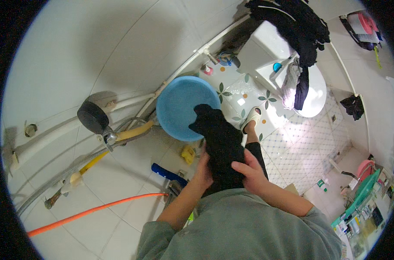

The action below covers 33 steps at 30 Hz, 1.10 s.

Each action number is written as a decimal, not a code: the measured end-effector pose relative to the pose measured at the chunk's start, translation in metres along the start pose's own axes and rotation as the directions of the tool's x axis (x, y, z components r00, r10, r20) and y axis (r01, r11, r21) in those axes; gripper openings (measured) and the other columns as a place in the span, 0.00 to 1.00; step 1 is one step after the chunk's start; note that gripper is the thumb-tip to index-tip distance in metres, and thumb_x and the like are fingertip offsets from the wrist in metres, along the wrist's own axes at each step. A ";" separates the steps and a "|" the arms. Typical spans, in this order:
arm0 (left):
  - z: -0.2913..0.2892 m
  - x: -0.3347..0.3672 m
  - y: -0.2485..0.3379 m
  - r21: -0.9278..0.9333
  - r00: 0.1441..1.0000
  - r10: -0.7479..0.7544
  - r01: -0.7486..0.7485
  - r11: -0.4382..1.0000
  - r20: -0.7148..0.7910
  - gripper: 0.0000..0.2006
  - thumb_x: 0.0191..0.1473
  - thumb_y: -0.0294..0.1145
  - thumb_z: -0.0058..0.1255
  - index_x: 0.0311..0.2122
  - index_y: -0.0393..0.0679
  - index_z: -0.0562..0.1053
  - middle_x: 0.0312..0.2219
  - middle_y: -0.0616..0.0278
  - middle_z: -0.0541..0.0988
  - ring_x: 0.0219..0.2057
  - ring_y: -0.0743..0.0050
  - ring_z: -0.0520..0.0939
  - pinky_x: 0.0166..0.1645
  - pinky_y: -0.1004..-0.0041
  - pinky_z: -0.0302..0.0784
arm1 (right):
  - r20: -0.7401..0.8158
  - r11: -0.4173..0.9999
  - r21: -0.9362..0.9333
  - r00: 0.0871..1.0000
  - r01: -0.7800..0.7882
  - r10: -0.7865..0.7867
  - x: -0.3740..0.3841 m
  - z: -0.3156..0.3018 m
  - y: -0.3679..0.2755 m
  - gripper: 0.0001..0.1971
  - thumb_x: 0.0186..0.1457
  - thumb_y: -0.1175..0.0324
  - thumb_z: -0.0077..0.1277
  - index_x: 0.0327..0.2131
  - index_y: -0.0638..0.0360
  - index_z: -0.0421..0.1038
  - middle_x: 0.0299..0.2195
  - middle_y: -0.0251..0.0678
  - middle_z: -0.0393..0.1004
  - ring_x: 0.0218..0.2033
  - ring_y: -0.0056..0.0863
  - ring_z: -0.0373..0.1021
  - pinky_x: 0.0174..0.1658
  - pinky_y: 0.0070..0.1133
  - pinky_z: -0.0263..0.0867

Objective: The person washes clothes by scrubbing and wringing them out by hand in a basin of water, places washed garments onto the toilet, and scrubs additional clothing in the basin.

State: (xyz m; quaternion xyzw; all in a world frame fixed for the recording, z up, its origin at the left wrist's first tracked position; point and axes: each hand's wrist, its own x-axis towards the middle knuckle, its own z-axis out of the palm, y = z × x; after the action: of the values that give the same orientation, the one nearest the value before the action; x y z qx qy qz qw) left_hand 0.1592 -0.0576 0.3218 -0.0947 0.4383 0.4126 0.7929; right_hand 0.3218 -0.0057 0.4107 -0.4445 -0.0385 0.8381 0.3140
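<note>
A black garment (223, 138) is stretched between my two hands in front of my body. Its far end reaches over the right rim of a light blue round basin (176, 106). My left hand (202, 171) grips the garment's left edge, fingers partly hidden by the cloth. On the opposite edge, my right hand (251, 172) is closed with its thumb on top of the fabric. What kind of garment it is, I cannot tell.
A white toilet (317, 93) stands ahead right, dark clothes (299, 32) piled on its tank. Pipes (179, 65) run along the left wall. An orange hose (97, 211), a blue brush (169, 173) and a yellow cloth (188, 154) lie left. A cluttered counter (366, 221) stands right.
</note>
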 end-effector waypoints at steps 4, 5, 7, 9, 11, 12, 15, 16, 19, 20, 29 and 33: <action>-0.101 0.031 0.036 -0.093 1.000 0.013 -0.015 0.996 -0.017 0.31 0.58 0.53 0.43 0.60 0.45 0.58 0.53 0.56 0.70 0.51 0.58 0.74 0.54 0.60 0.74 | 0.035 0.930 -0.354 0.995 0.098 -0.091 0.075 0.016 0.058 0.21 0.58 0.64 0.50 0.52 0.64 0.62 0.47 0.43 0.72 0.48 0.36 0.69 0.53 0.28 0.63; -0.130 0.044 0.044 -0.170 0.998 -0.048 0.040 0.985 -0.041 0.30 0.59 0.44 0.47 0.63 0.47 0.54 0.54 0.57 0.68 0.52 0.56 0.73 0.55 0.59 0.72 | 0.075 0.760 -0.633 0.989 0.145 -0.127 0.111 0.011 0.072 0.19 0.57 0.61 0.51 0.46 0.65 0.63 0.43 0.48 0.72 0.44 0.43 0.69 0.49 0.31 0.64; -0.152 0.069 0.041 -0.064 0.981 0.093 -0.106 0.992 -0.169 0.29 0.60 0.42 0.46 0.63 0.47 0.53 0.54 0.57 0.68 0.52 0.57 0.72 0.55 0.60 0.72 | 0.149 0.390 -0.896 0.971 0.212 -0.185 0.169 0.002 0.089 0.18 0.55 0.58 0.51 0.37 0.66 0.63 0.35 0.56 0.71 0.37 0.55 0.69 0.43 0.39 0.66; -0.171 0.088 0.044 0.180 0.890 0.290 -0.240 0.954 -0.351 0.28 0.61 0.35 0.43 0.64 0.49 0.52 0.56 0.56 0.64 0.55 0.58 0.69 0.57 0.61 0.68 | 0.211 0.171 -0.950 0.942 0.260 -0.260 0.217 -0.003 0.102 0.19 0.53 0.58 0.52 0.36 0.67 0.63 0.33 0.57 0.70 0.36 0.59 0.68 0.42 0.41 0.66; -0.171 0.106 0.044 0.239 0.790 0.261 -0.149 0.960 -0.555 0.29 0.61 0.34 0.43 0.65 0.51 0.50 0.60 0.56 0.58 0.58 0.57 0.64 0.59 0.58 0.64 | 0.219 0.009 -0.972 0.922 0.234 -0.320 0.265 -0.030 0.112 0.22 0.52 0.60 0.52 0.45 0.66 0.64 0.40 0.56 0.69 0.43 0.55 0.66 0.46 0.40 0.65; -0.186 0.117 0.048 0.247 0.777 0.265 -0.146 0.958 -0.570 0.29 0.61 0.34 0.43 0.65 0.51 0.50 0.60 0.56 0.58 0.58 0.57 0.64 0.59 0.58 0.64 | 0.233 -0.049 -0.972 0.903 0.231 -0.362 0.297 -0.035 0.112 0.25 0.51 0.61 0.52 0.50 0.64 0.63 0.46 0.56 0.68 0.50 0.53 0.64 0.50 0.39 0.64; -0.222 0.152 0.049 0.859 0.742 0.625 -0.135 0.493 -0.242 0.35 0.57 0.34 0.49 0.66 0.52 0.47 0.64 0.50 0.50 0.62 0.46 0.57 0.62 0.50 0.57 | 0.384 -0.434 -0.872 0.866 0.227 -0.320 0.347 -0.060 0.137 0.32 0.50 0.62 0.52 0.59 0.56 0.58 0.58 0.52 0.58 0.62 0.49 0.51 0.58 0.44 0.55; -0.214 0.166 0.044 0.983 0.711 0.693 -0.013 0.181 -0.119 0.38 0.54 0.35 0.52 0.66 0.52 0.46 0.64 0.46 0.47 0.63 0.41 0.52 0.62 0.46 0.53 | 0.368 -0.424 -0.878 0.881 0.223 -0.298 0.355 -0.077 0.147 0.32 0.50 0.62 0.52 0.59 0.56 0.58 0.58 0.52 0.58 0.62 0.49 0.51 0.58 0.44 0.55; -0.244 0.205 0.057 0.950 0.700 0.711 0.168 -0.263 0.073 0.45 0.48 0.39 0.58 0.67 0.50 0.45 0.64 0.38 0.44 0.63 0.29 0.49 0.63 0.42 0.48 | 0.310 -0.423 -0.882 0.931 0.206 -0.193 0.387 -0.094 0.172 0.31 0.52 0.61 0.50 0.61 0.48 0.58 0.63 0.48 0.51 0.66 0.49 0.43 0.61 0.51 0.45; -0.255 0.218 0.060 0.914 0.697 0.709 0.207 -0.349 0.113 0.48 0.45 0.41 0.60 0.67 0.49 0.44 0.63 0.33 0.43 0.61 0.23 0.49 0.64 0.41 0.46 | 0.329 -0.477 -0.852 0.930 0.217 -0.164 0.398 -0.100 0.183 0.29 0.53 0.59 0.48 0.59 0.47 0.60 0.63 0.48 0.52 0.65 0.50 0.44 0.61 0.52 0.45; -0.298 0.278 0.058 0.945 0.856 0.515 0.205 -0.255 -0.047 0.39 0.45 0.38 0.60 0.62 0.44 0.55 0.58 0.38 0.58 0.62 0.33 0.53 0.61 0.40 0.52 | 0.389 -0.627 -0.720 0.921 0.298 -0.009 0.486 -0.170 0.219 0.21 0.57 0.59 0.40 0.52 0.51 0.69 0.59 0.48 0.58 0.65 0.49 0.46 0.62 0.51 0.42; -0.314 0.265 0.060 0.979 0.820 0.569 0.162 -0.123 -0.064 0.36 0.45 0.38 0.60 0.59 0.42 0.59 0.56 0.38 0.61 0.61 0.33 0.55 0.61 0.45 0.53 | 0.343 -0.629 -0.731 0.939 0.264 -0.004 0.495 -0.125 0.207 0.21 0.56 0.64 0.43 0.52 0.58 0.68 0.55 0.49 0.63 0.62 0.48 0.50 0.62 0.43 0.48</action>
State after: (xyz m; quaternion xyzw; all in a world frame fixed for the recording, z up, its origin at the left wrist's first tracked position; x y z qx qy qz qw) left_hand -0.0055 -0.0287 -0.0589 0.4909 0.7843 0.0404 0.3772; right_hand 0.1148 0.0794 -0.0926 -0.4001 -0.8543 0.3042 -0.1322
